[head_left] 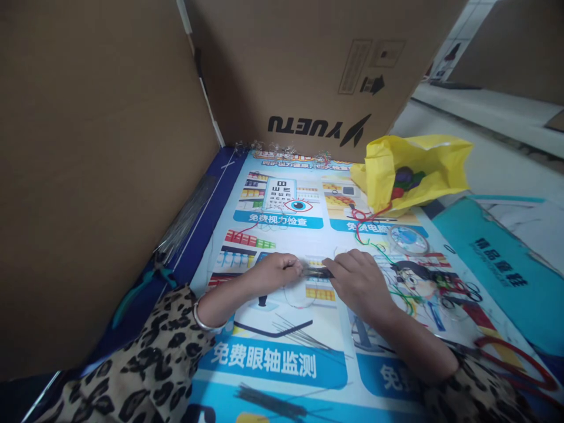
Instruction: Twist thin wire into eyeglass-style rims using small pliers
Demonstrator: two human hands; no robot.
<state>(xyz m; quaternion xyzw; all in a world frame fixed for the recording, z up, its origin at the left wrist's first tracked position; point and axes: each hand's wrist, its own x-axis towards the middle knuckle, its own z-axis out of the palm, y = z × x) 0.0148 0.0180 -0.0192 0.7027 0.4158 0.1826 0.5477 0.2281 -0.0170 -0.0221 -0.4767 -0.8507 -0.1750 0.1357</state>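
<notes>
Over the middle of the printed sheet [335, 241], my left hand [278, 274] and my right hand [359, 282] are close together. A dark, thin metal piece [321, 272] spans the gap between them; its exact kind is blurred. My right fingers are closed around its right end. My left thumb and fingertips are pinched at its other end, and what they grip is too blurred to name. A thin wire loop with a small reddish spot hangs below. Loose thin wires [304, 336] lie beneath the hands, and a bundle of dark wires [271, 402] lies nearer to me.
Cardboard walls [299, 76] rise behind and at left. Teal-handled pliers [140, 289] and a wire bundle [187, 217] lie at left. On the right are a yellow bag [423, 170], a clear tape roll [408, 239], red-handled scissors [520, 358] and a teal packet [502, 264].
</notes>
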